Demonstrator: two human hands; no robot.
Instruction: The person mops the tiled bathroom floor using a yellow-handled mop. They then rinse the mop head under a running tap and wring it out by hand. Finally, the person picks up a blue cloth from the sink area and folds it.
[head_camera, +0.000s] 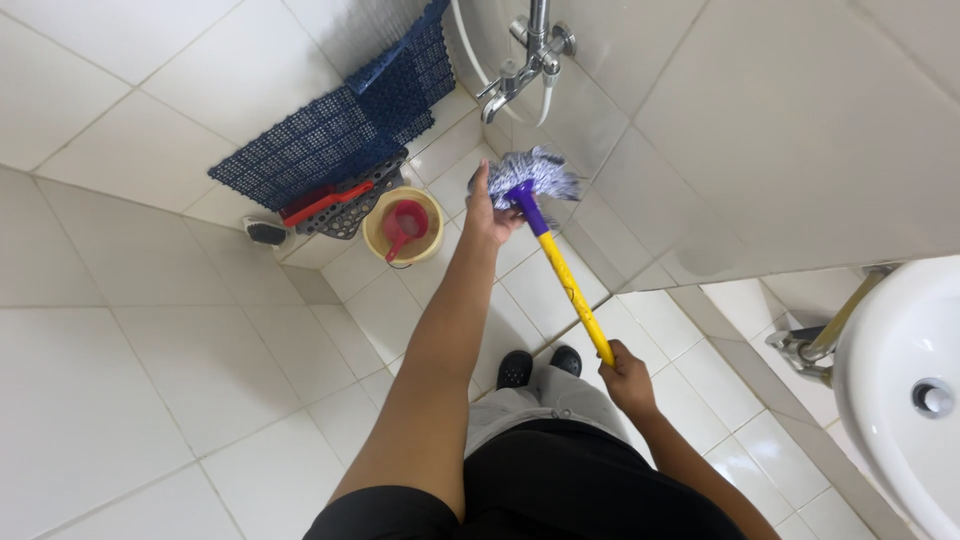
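Note:
I hold a mop lifted off the floor. My right hand (628, 377) grips the low end of its yellow handle (572, 288). The handle runs up and away to a purple collar and a blue-and-white string mop head (535, 172). My left hand (487, 212) reaches out at arm's length and holds the strands at the left side of the mop head. My black shoes (538, 365) show below on the white tiled floor.
A yellow bucket (378, 238) with a red scoop (405, 224) stands in the corner. Dark blue plastic floor mats (330, 135) lean on the wall, with a red brush (322, 204) and a small scrubber (265, 233). Chrome shower tap (525, 62) ahead; white sink (900, 380) right.

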